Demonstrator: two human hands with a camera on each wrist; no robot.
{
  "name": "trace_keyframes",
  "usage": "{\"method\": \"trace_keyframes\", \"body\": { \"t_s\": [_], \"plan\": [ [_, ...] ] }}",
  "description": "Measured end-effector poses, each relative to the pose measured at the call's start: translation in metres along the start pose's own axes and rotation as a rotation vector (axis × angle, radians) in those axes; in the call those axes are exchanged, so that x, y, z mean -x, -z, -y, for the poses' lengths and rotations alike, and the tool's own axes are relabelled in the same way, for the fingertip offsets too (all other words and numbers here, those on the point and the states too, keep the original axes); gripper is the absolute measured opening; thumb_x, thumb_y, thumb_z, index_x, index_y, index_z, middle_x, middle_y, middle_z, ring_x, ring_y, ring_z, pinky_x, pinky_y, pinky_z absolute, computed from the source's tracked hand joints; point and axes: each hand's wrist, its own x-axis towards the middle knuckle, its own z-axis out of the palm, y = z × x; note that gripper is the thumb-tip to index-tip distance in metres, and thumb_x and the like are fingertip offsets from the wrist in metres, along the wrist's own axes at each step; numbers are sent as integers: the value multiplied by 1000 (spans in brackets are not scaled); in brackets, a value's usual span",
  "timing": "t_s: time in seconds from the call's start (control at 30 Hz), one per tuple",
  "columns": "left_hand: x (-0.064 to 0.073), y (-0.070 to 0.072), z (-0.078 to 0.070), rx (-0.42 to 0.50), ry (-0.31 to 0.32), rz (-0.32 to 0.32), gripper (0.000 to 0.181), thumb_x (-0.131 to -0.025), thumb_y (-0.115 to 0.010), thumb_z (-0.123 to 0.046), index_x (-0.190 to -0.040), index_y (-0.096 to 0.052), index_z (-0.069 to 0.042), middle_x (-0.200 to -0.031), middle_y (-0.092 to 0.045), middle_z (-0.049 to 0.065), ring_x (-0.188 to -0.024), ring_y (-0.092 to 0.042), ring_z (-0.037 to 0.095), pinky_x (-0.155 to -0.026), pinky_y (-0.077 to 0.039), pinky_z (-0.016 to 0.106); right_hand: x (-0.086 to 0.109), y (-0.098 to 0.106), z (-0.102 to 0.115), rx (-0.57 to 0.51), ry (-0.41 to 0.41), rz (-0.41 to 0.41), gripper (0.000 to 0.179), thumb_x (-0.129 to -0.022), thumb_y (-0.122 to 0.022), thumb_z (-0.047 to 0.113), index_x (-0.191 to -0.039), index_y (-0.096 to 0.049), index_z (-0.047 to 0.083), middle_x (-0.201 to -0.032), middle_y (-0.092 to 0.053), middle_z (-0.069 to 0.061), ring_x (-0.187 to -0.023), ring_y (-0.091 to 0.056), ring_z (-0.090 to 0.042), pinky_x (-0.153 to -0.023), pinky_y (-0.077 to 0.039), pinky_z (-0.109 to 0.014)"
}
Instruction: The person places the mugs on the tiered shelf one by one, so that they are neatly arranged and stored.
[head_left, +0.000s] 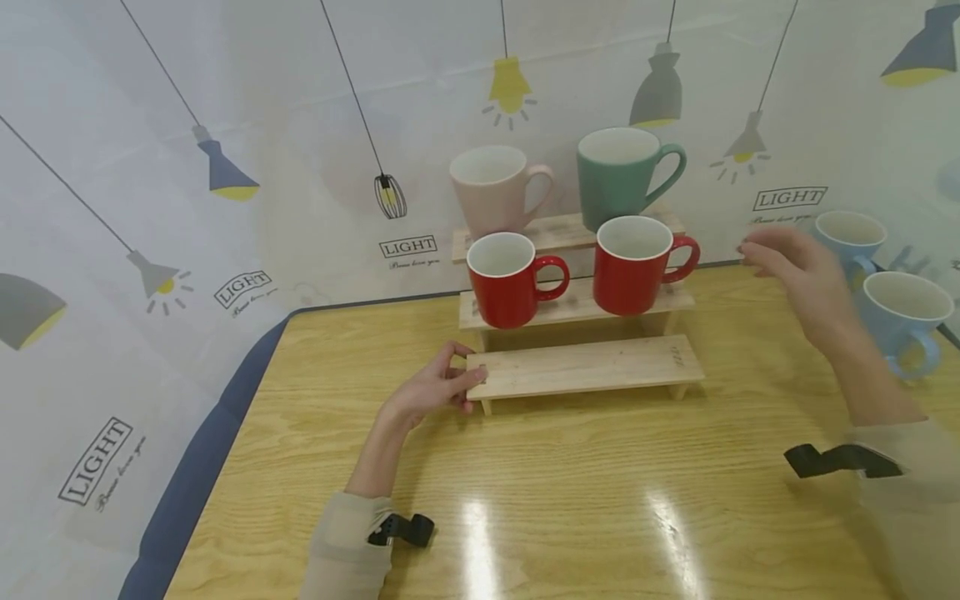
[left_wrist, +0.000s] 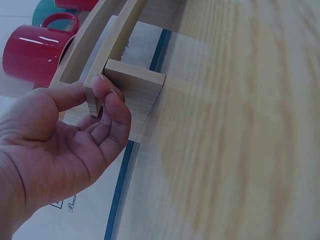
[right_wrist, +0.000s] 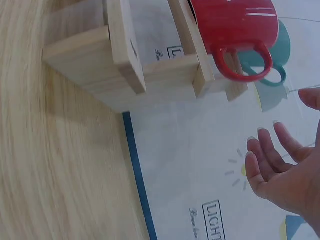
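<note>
My left hand (head_left: 438, 383) pinches the left end of the lowest step of a wooden tiered stand (head_left: 585, 368), thumb on top and fingers beneath, as the left wrist view also shows. Two red mugs stand on the middle step, a left red mug (head_left: 504, 287) and a right red mug (head_left: 632, 271). Behind them, the top step carries a pink mug (head_left: 491, 192) and a green mug (head_left: 617, 179). My right hand (head_left: 802, 279) hangs in the air right of the stand, fingers loosely bent and holding nothing. In the right wrist view it is apart from the red mug's handle (right_wrist: 245, 75).
Two light blue mugs, one at the back (head_left: 850, 236) and one nearer (head_left: 903, 312), stand at the right beside my right forearm. A lamp-patterned cloth (head_left: 300, 217) hangs behind the wooden table (head_left: 555, 492). Black straps (head_left: 843, 461) sit on both wrists.
</note>
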Motion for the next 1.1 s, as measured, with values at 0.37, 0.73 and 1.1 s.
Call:
{"method": "trace_keyframes", "body": {
  "t_s": [0.37,0.73,1.1],
  "plan": [
    [0,0,1,3,0,-5,46,-104,-61,-24,-134,-31,-10,-89,-60,9,-67,-63,20,-78,-53,32,18,41,-11,24,-89,-38,19,-104,-59,20,-123,-60,22,-111,-60,21,-99,-53,0,-83,-38,-13],
    [1,-1,-3,4,-2,-11,45,-104,-61,-23,-134,-31,-10,-86,-58,8,-66,-63,20,-77,-54,31,32,71,-26,86,-90,-123,17,-104,-57,21,-119,-56,30,-107,-54,21,-93,-50,3,-80,-34,-8],
    [-2,0,-2,5,7,-13,46,-103,-62,-25,-135,-32,-10,-84,-57,7,-66,-63,20,-78,-53,31,34,99,-48,80,-83,-282,16,-103,-59,15,-108,-63,29,-93,-60,26,-84,-56,9,-74,-40,-2]
  ]
}}
